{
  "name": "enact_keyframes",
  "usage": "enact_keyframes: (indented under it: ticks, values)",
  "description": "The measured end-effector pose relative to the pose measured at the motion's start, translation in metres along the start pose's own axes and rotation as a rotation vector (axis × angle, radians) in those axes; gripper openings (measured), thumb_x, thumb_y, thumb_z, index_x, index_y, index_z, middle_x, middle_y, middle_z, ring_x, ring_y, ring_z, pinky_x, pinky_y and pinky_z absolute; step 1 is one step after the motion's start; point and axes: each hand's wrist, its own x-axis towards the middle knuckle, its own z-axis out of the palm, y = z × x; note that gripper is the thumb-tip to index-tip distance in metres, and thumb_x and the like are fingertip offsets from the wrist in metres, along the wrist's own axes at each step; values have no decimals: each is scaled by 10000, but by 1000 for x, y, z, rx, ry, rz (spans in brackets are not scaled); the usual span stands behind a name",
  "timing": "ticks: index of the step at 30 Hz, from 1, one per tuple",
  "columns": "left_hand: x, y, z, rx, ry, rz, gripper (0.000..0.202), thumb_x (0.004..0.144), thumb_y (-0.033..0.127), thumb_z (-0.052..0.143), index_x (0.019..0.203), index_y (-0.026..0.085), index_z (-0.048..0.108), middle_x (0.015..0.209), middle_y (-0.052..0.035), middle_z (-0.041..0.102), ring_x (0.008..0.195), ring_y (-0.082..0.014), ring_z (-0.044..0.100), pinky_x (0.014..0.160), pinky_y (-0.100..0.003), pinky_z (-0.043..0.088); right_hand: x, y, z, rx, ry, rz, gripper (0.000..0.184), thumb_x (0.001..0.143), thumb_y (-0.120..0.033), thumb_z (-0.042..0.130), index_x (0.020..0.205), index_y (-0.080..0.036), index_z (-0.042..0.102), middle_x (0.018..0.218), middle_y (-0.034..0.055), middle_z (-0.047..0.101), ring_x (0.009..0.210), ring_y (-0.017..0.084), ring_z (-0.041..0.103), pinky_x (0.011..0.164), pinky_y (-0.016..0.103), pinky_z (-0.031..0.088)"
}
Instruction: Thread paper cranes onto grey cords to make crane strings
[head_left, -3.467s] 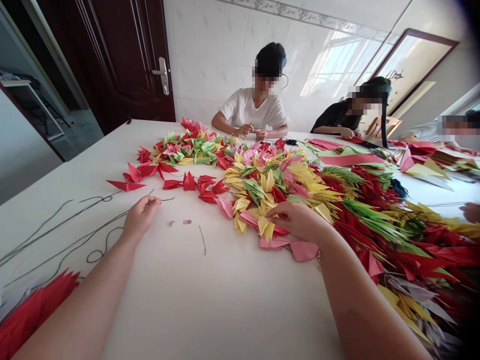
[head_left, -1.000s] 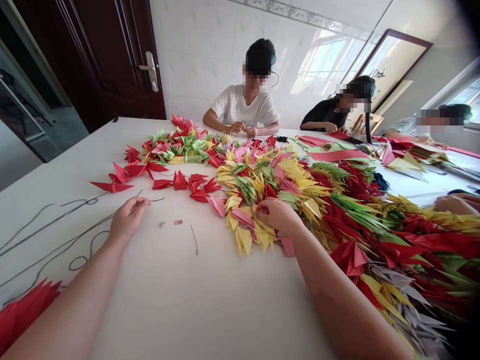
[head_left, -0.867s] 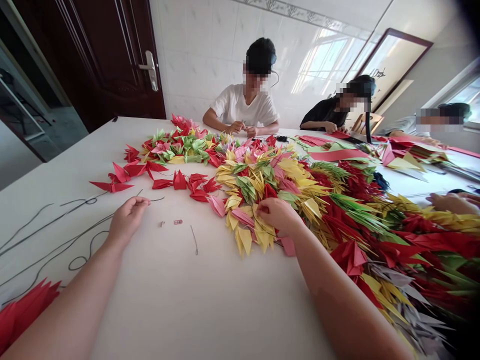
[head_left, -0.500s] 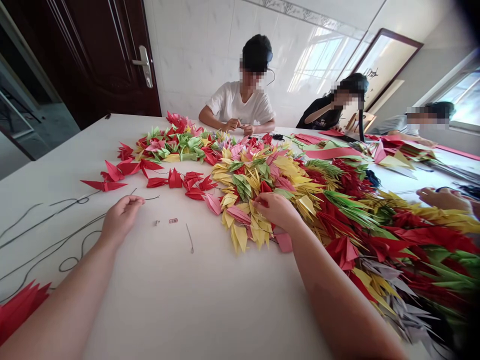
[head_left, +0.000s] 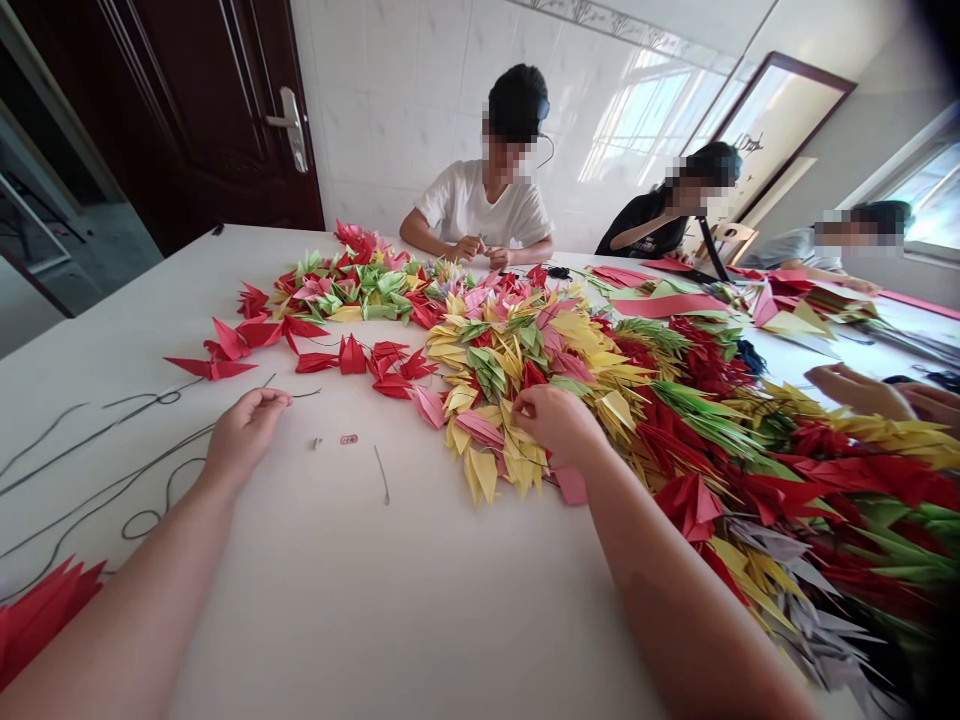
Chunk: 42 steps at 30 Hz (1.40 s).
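Fingers pinched, my left hand (head_left: 251, 425) holds a thin dark cord (head_left: 306, 393) whose short end sticks out past the fingertips. More dark cord (head_left: 142, 480) trails over the table to its left. My right hand (head_left: 559, 420) is closed at the edge of a heap of folded paper cranes (head_left: 480, 375) in yellow, green, pink and red; what its fingertips grip, if anything, is hidden. A row of red paper cranes (head_left: 351, 355) lies beyond my hands. Between them on the white tabletop are a needle (head_left: 382, 475), a small metal piece (head_left: 316, 443) and a little red printed mark (head_left: 349, 439).
Bundles of folded paper (head_left: 697, 420) cover the right side. More red folded paper (head_left: 45, 620) lies at the near left. A person in a white shirt (head_left: 487, 205) sits across the table, with others at right. Another person's hands (head_left: 862, 390) show at the right edge.
The view has shifted very slightly. Both my hands keep nearly the same pose and place. The other person's hands at the right edge have moved a little left and up.
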Motion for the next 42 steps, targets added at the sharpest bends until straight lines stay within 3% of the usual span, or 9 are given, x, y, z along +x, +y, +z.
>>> enact_keyframes:
  ticks: [7, 13, 18, 21, 27, 32, 36, 39, 42]
  values:
    - [1, -2, 1, -16, -4, 12, 211, 730, 385, 486, 823, 225, 589, 955, 4, 667, 843, -188, 580, 670, -263, 407, -31, 14, -57, 28, 30, -3, 260, 775, -405, 449, 876, -232, 616, 721, 17, 627, 631, 153, 548, 578, 254, 373]
    - [0, -2, 0, 9, 10, 2, 217, 720, 395, 490, 818, 232, 594, 940, 8, 671, 797, -193, 587, 629, -264, 406, -28, 1, -38, -1, -245, -258, 253, 731, -350, 553, 948, -251, 637, 889, 40, 621, 770, 180, 567, 655, 271, 395]
    - [2, -3, 0, 13, 8, 14, 216, 717, 410, 484, 808, 247, 591, 925, 15, 668, 812, -200, 594, 643, -274, 415, -19, -18, -9, -121, -277, -320, 163, 716, -242, 569, 848, -212, 660, 906, 71, 577, 811, 198, 561, 659, 273, 388]
    - [1, -3, 1, 2, 18, 13, 216, 712, 423, 483, 798, 256, 589, 929, 17, 665, 812, -203, 600, 653, -279, 422, -16, -19, -4, -183, -286, -338, 107, 700, -141, 549, 719, -170, 650, 846, 88, 578, 788, 198, 556, 651, 274, 378]
    - [-1, 0, 0, -12, 19, 13, 206, 709, 424, 480, 781, 263, 586, 927, 14, 660, 874, -213, 592, 658, -278, 427, -25, 0, -39, 62, -149, -315, 159, 799, -246, 443, 760, -203, 591, 817, 42, 617, 758, 164, 554, 683, 272, 393]
    - [0, -2, 0, -39, 18, 22, 191, 701, 407, 487, 777, 262, 586, 924, 23, 662, 888, -199, 592, 702, -272, 426, -44, 13, -68, 164, -274, -278, 211, 838, -347, 379, 758, -222, 529, 666, -3, 596, 562, 127, 508, 571, 252, 382]
    - [1, -4, 0, -32, 8, -12, 216, 695, 431, 492, 788, 263, 590, 934, 26, 659, 866, -198, 592, 690, -273, 421, -53, 6, -71, 175, -272, -345, 226, 831, -349, 389, 744, -217, 550, 676, 1, 604, 577, 125, 519, 577, 251, 381]
    - [2, -4, 0, -24, 8, -26, 224, 693, 432, 493, 797, 260, 592, 942, 27, 657, 841, -196, 592, 672, -273, 419, -52, 0, -70, 187, -366, -378, 241, 823, -370, 405, 821, -223, 596, 742, 12, 635, 626, 138, 558, 608, 259, 400]
    - [1, -3, 0, -20, 10, -18, 219, 697, 422, 491, 796, 256, 593, 936, 28, 658, 827, -194, 592, 668, -272, 418, -46, 4, -67, 148, -348, -326, 270, 813, -386, 413, 905, -224, 609, 837, 35, 654, 712, 168, 586, 655, 285, 424]
